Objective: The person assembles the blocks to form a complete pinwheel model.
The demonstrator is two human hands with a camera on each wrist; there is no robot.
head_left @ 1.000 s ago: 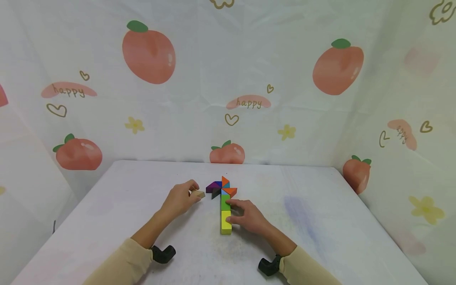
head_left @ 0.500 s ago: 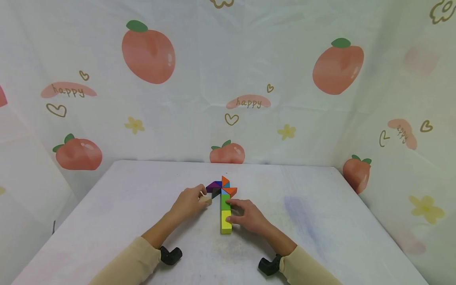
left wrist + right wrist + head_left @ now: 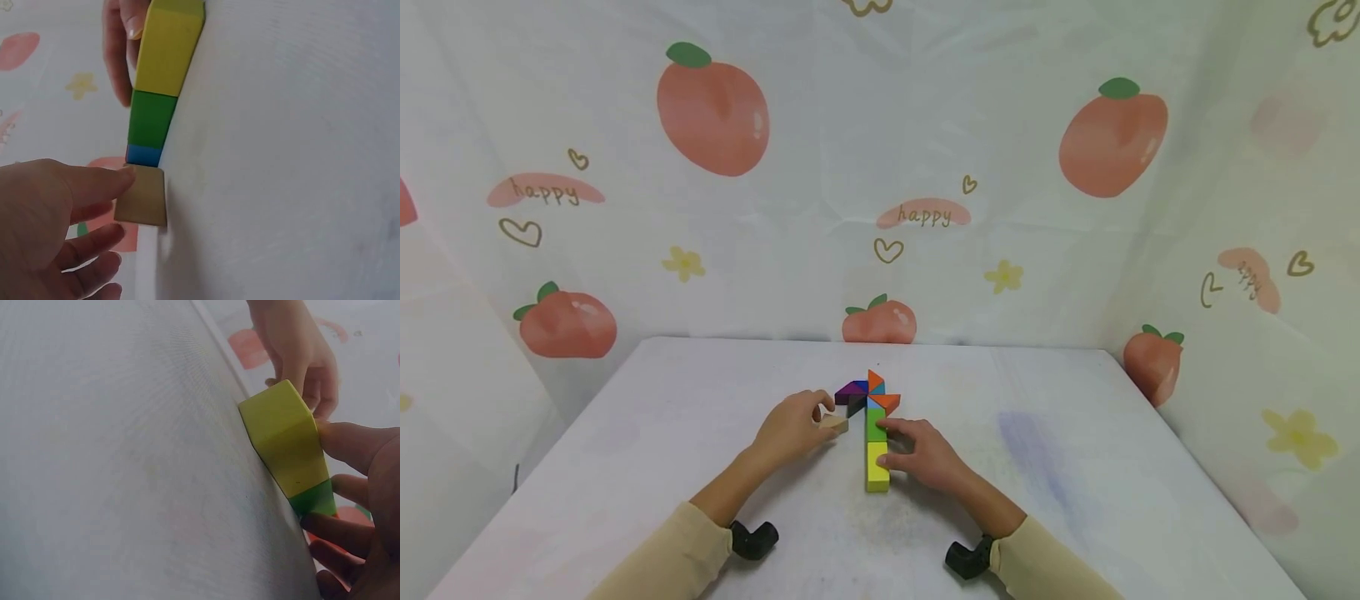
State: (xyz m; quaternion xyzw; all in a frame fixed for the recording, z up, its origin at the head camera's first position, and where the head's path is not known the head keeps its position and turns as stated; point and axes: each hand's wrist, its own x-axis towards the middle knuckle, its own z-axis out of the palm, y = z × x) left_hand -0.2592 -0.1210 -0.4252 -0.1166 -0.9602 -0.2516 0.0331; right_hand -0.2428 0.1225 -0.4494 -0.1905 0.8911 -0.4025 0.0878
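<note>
In the head view my left hand [image 3: 792, 429] holds a plain wooden block [image 3: 833, 424] at the table's middle, just left of a pinwheel of coloured wedge blocks. The left wrist view has the thumb on the wooden block's face, one finger passing behind it and the others spread. The nearest wedge is a black block [image 3: 855, 405]. Below the pinwheel a green block [image 3: 876, 425] and a yellow block [image 3: 877, 467] lie end to end as a stem. Along the stem's right side rests my right hand [image 3: 928, 454], index finger touching green, thumb touching yellow.
The pinwheel also has purple [image 3: 850, 392], orange [image 3: 887, 402] and light blue wedges [image 3: 872, 402]. A white table [image 3: 1037, 500] spreads around the blocks. Behind it hangs a fruit-print curtain [image 3: 805, 275]. Each wrist carries a black fitting [image 3: 755, 541].
The left hand has brought the wooden block rightward and slightly nearer, close to the black wedge and the stem. During the last half second it barely shifts. The right hand stays in place.
</note>
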